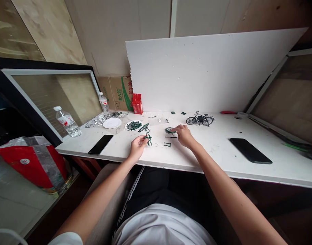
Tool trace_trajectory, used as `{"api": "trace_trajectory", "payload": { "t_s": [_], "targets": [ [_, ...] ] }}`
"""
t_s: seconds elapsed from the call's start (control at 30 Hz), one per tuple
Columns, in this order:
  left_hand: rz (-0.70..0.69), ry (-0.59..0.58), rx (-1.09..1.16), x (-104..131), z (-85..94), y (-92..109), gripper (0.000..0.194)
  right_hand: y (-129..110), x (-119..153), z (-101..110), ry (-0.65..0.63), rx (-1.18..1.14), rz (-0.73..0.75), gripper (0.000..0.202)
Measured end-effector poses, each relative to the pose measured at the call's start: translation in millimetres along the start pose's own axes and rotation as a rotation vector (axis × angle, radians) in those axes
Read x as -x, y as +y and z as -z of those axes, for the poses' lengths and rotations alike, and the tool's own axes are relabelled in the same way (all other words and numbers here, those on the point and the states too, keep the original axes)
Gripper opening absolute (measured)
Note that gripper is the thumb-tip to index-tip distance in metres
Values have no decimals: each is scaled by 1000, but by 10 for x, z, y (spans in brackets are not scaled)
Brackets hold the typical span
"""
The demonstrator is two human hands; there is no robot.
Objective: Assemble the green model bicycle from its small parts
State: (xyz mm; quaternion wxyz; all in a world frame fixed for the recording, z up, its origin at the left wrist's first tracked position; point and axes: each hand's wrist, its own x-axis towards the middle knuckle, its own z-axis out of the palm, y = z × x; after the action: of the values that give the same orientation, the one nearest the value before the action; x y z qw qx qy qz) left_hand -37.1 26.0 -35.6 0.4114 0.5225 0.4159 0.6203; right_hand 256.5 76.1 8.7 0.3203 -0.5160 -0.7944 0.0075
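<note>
Bracket (167, 144), green and loose, lies nearest; clock directions run from it. At 10 o'clock the left hand (139, 147) pinches a green frame (149, 140) with one wheel (143, 128) apparently joined on, so assembly looks only partial. At 1 lies a dark rod (172, 137); beyond it, at 12, a second wheel (168, 130), loose, under the right hand's (183, 135) bent fingers. Whether they grip or merely touch it, I cannot tell. Farther, at 10, a plate (126, 127) bears tangled green parts (134, 125), seemingly unfitted. At 2 stands a black bicycle (200, 119), looking whole. Fingers mask some of the frame; the tangled parts are too small to count.
</note>
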Motion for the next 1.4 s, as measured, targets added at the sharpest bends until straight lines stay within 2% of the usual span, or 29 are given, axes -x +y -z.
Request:
{"api": "trace_trajectory", "payload": {
  "t_s": [0.13, 0.43, 0.63, 0.77, 0.97, 1.1, 1.2, 1.27, 1.33, 1.37, 1.4],
  "targets": [
    [-9, -22, 5, 6, -7, 11, 56, 81, 90, -153, -102, 103, 21, 56],
    [7, -66, 64, 16, -14, 75, 54, 160, 85, -276, -136, 125, 8, 47],
    [105, -9, 209, -27, 57, 66, 53, 168, 86, -301, -33, -34, -18, 52],
    [143, 42, 304, -52, 85, 43, 55, 196, 75, -282, 113, -183, -82, 45],
    [63, 81, 185, -155, 177, 55, 61, 300, 39, -237, 338, -288, -255, 46],
    [-42, 109, 81, -221, 291, 55, 63, 254, 64, -237, 359, -318, -289, 55],
    [-3, 96, 72, -233, 338, 17, 67, 232, 72, -227, 346, -334, -303, 63],
    [13, 88, 77, -229, 347, -11, 68, 271, 53, -181, 389, -370, -339, 67],
    [6, 83, 73, -226, 345, -33, 68, 359, 24, -84, 433, -423, -392, 64],
    [2, 79, 66, -226, 342, -42, 68, 417, 11, -18, 424, -448, -415, 59],
    [0, 73, 56, -226, 340, -49, 67, 479, 3, 56, 363, -459, -426, 51]
  ]
}}
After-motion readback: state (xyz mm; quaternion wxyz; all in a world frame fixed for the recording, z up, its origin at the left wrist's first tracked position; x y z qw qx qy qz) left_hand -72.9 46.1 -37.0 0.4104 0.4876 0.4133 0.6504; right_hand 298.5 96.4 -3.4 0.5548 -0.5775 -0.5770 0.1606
